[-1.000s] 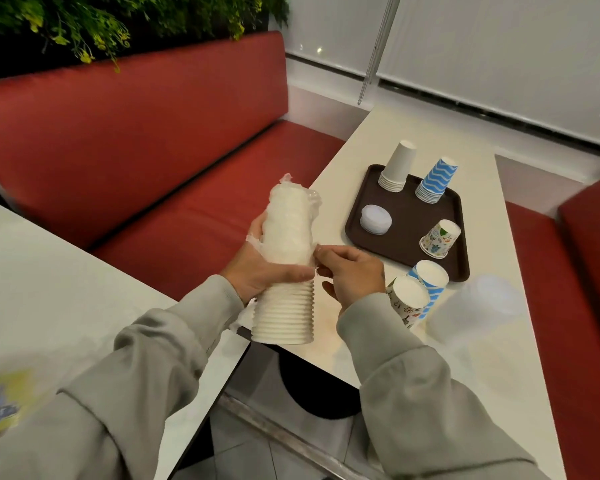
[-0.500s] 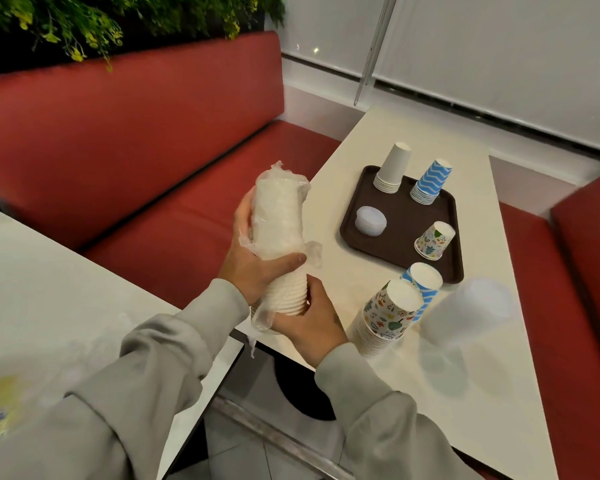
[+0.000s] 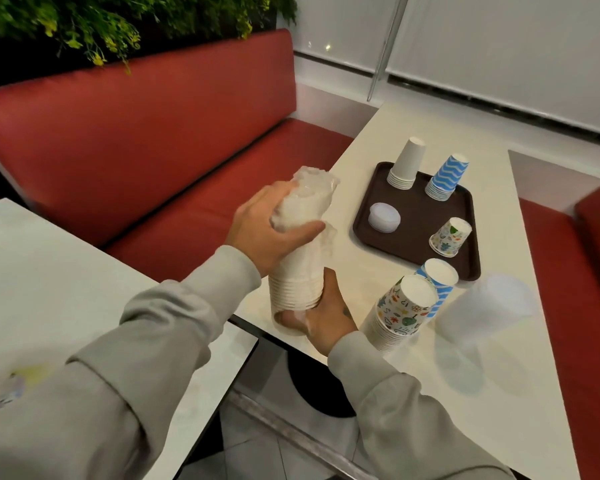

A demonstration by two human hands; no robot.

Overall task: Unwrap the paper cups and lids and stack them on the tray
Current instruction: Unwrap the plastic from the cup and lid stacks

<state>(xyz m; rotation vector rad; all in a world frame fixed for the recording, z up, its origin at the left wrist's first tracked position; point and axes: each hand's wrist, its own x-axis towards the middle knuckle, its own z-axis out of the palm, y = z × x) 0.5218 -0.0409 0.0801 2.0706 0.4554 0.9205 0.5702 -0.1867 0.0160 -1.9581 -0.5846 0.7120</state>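
Just short of the brown tray (image 3: pixel 368 216), at the near-left corner of the worktop (image 3: pixel 534 393), both hands are on a tall stack of white cups (image 3: pixel 297 268) half out of its clear plastic wrap (image 3: pixel 312 188). The left hand (image 3: pixel 267 233) is clamped round the upper part, fingers curled tight over crumpled film bunched at the top of the stack. The right hand (image 3: pixel 323 315) cups the bottom, fingers closed around the lowest rims, which are bare of wrap. The stack stands nearly upright, lifted clear of the worktop.

On the tray itself: a white cup stack (image 3: pixel 406 163) at its far-left corner, a blue wavy stack (image 3: pixel 447 177) just beside that on the far-right, a low pile of white lids (image 3: pixel 384 217) on the left side, and a single patterned cup (image 3: pixel 451 236) upside down near the right edge.

Just off the tray's near edge stand a blue-striped stack (image 3: pixel 439 282) and, touching it, a patterned stack (image 3: pixel 400 311), both upside down. To the right of those lies a blurred translucent bundle (image 3: pixel 485 308); what it holds cannot be made out.
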